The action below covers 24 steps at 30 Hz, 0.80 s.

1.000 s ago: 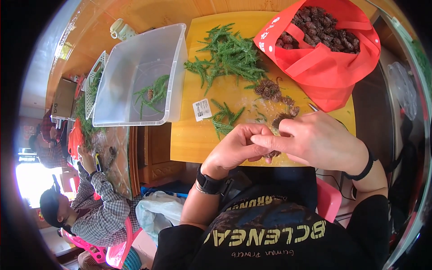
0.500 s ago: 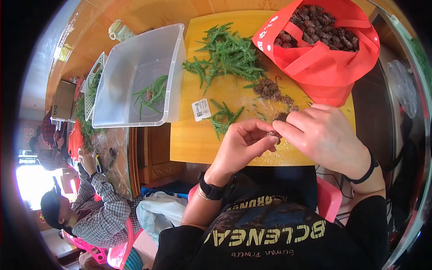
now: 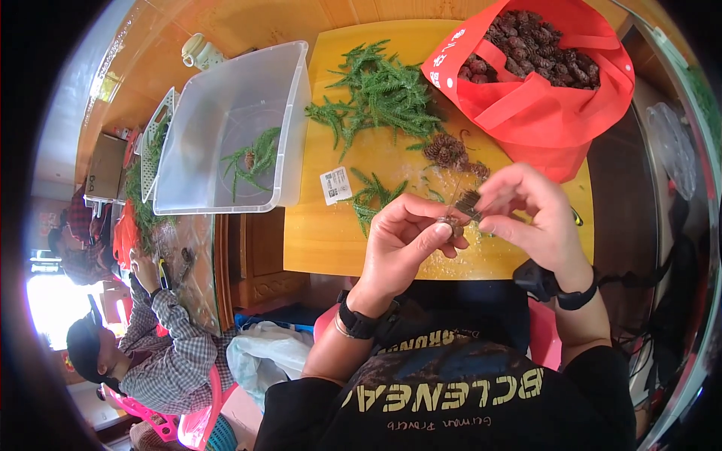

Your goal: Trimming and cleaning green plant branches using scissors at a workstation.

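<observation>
Between the thumb and fingers of my left hand [image 3: 406, 237], a small brown pine cone [image 3: 453, 223] is gripped above the table's near edge. A dark, bristly, brush-like piece [image 3: 468, 201] sits just above the cone, and a thin strand rises beside it. My right hand [image 3: 530, 214] is close by on the right, thumb and fingers apart around the space beside the bristly piece; no grip on it shows. Farther back on the table lie a cluster of brown pine cones [image 3: 445, 152] and a small green sprig [image 3: 374, 197].
A heap of green artificial sprigs [image 3: 383, 94] covers the back of the yellow table [image 3: 320, 244]. A red bag [image 3: 541, 124] full of pine cones stands back right. Left is a clear plastic bin [image 3: 214, 135] holding a sprig with a cone. A person [image 3: 177, 346] works at far left.
My right hand has opened its fingers and turned, drawing back slightly from the left. The dark bristly piece shows more fully now. The left hand has kept its hold on the pine cone.
</observation>
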Motion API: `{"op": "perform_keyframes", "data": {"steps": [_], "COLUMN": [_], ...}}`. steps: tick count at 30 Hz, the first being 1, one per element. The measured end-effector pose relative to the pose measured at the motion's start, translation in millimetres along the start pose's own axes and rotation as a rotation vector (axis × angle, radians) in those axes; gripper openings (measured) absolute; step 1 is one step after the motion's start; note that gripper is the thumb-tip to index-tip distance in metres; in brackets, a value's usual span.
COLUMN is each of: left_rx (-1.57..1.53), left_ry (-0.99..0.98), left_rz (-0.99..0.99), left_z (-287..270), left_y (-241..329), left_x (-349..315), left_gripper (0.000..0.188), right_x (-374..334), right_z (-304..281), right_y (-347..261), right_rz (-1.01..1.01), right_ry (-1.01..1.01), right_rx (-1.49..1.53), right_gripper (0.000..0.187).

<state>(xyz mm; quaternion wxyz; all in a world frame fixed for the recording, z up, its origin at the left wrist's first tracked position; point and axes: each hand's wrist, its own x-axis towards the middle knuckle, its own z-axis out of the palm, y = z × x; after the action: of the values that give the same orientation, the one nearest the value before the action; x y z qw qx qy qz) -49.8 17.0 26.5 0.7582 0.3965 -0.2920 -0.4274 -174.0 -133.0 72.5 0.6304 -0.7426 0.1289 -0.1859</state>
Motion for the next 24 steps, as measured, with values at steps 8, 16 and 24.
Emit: {"op": "perform_keyframes", "data": {"steps": [8,16,24], "left_rx": [-0.036,-0.024,-0.087], "left_ry": [-0.071,-0.124,-0.187], "left_rz": [0.035,-0.066,-0.089], "left_z": [-0.3,-4.4,-3.6], "left_y": [4.4,12.3,13.9], "left_x": [1.4,-2.1,-1.7], "left_gripper": [0.010,0.011,0.010], "right_x": [4.4,4.8,5.8], "right_z": [5.7,22.2,16.3], "right_y": [12.9,12.6,19.6], "right_rz": [0.001,-0.035,-0.100], "right_ry": [-0.132,-0.121,-0.233], "right_rx": [0.201,0.490,0.438], "right_gripper": [0.009,0.020,0.025]}}
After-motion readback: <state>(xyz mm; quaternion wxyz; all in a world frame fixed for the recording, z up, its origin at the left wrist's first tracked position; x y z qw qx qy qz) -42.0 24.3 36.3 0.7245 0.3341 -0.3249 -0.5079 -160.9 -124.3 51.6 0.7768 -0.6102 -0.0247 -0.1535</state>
